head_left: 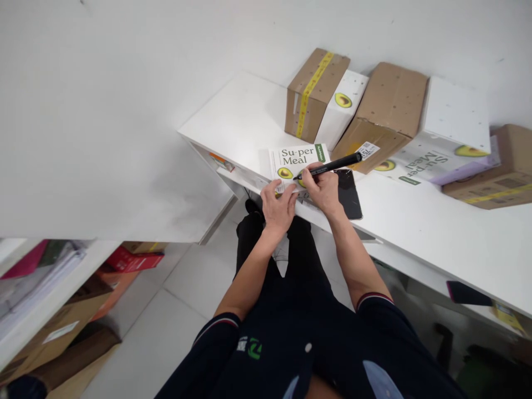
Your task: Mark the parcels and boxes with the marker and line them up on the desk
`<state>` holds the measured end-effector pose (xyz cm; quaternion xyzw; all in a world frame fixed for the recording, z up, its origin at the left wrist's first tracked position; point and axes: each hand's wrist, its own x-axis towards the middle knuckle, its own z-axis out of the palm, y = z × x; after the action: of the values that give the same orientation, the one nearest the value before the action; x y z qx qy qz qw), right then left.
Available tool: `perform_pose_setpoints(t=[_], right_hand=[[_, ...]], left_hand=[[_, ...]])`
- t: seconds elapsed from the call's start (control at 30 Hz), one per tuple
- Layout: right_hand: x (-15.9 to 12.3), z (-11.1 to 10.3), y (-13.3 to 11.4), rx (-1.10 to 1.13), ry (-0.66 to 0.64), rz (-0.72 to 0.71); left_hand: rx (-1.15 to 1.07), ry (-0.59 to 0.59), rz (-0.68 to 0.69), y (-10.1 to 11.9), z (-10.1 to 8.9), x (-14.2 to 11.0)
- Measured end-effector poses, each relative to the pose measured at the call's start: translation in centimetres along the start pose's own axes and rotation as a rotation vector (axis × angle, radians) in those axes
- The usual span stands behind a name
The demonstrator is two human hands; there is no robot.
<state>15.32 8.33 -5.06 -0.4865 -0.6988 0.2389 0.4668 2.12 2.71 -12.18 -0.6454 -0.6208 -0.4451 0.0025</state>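
Observation:
A small white box (298, 156) printed "Su-per Meal" with avocado pictures lies at the front edge of the white desk (249, 100). My left hand (279, 206) grips the box's near left corner, thumb and fingers closed on it. A black marker (332, 165) is held in my right hand (321, 191), which rests over the box's right part. The marker's tip points left, close to the box's face; whether it touches cannot be made out. Just right of my right hand, a dark smartphone (349, 195) lies flat on the desk.
Brown cartons (384, 97) and white avocado-printed boxes (455, 113) stand along the back and right of the desk. Below the desktop is an open compartment (245, 176). Shelves (62, 291) with packages are at the lower left. A dark flat device (469, 293) sits below the right edge.

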Motion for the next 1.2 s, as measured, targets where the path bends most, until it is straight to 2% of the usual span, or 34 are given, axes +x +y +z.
perform_pose_setpoints(t=[0.17,0.27,0.33,0.4,0.5,0.57,0.63,0.67,0.73,0.83,0.9,0.97,1.07,1.13,1.2], right_hand=[[0.0,0.1,0.1,0.078,0.028,0.004],[-0.5,-0.2,0.1,0.219,0.127,0.044],[-1.2,-1.1,0.2,0.275,0.211,0.077],[-2.3,-3.0,0.8,0.228,0.291,0.11],[-4.4,-7.3,2.7,-0.079,0.326,0.151],[-6.0,-10.6,4.7,-0.359,0.241,0.125],[-7.3,-13.5,6.7,-0.557,0.121,0.153],[-7.8,-14.5,7.5,-0.637,0.041,0.167],[-8.5,-15.9,8.7,-0.771,-0.105,0.187],[-8.5,-16.1,9.2,-0.93,-0.257,0.2],[-8.3,-15.7,9.1,-0.988,-0.305,0.202],[-8.0,-15.5,9.0,-0.997,-0.312,0.2],[-8.1,-15.5,8.9,-0.946,-0.276,0.209],[-8.5,-15.4,8.8,-0.877,-0.198,0.206],[-9.2,-15.1,8.3,-0.764,-0.066,0.211]], left_hand=[[0.007,0.012,-0.005,-0.1,0.2,-0.1],[0.002,0.003,-0.001,-0.3,0.4,0.2],[-0.016,-0.016,-0.01,-0.5,0.6,0.7],[-0.046,-0.044,-0.013,-0.7,0.7,1.3],[-0.065,-0.033,0.0,-0.8,0.2,1.6],[-0.075,0.016,-0.005,-0.5,-0.3,1.0],[-0.154,0.005,-0.038,0.3,-0.6,-0.3],[-0.231,-0.052,-0.074,0.9,-0.6,-1.1],[-0.441,-0.275,-0.226,2.2,-0.1,-2.7],[-0.791,-0.682,-0.61,4.6,1.7,-4.1],[-0.979,-0.833,-0.826,6.2,2.9,-4.3],[-1.092,-0.881,-0.948,7.5,4.0,-4.1],[-1.142,-0.868,-1.013,8.9,5.0,-3.7],[-1.145,-0.825,-1.012,9.4,5.2,-3.6],[-1.144,-0.789,-0.998,9.7,5.1,-3.4]])
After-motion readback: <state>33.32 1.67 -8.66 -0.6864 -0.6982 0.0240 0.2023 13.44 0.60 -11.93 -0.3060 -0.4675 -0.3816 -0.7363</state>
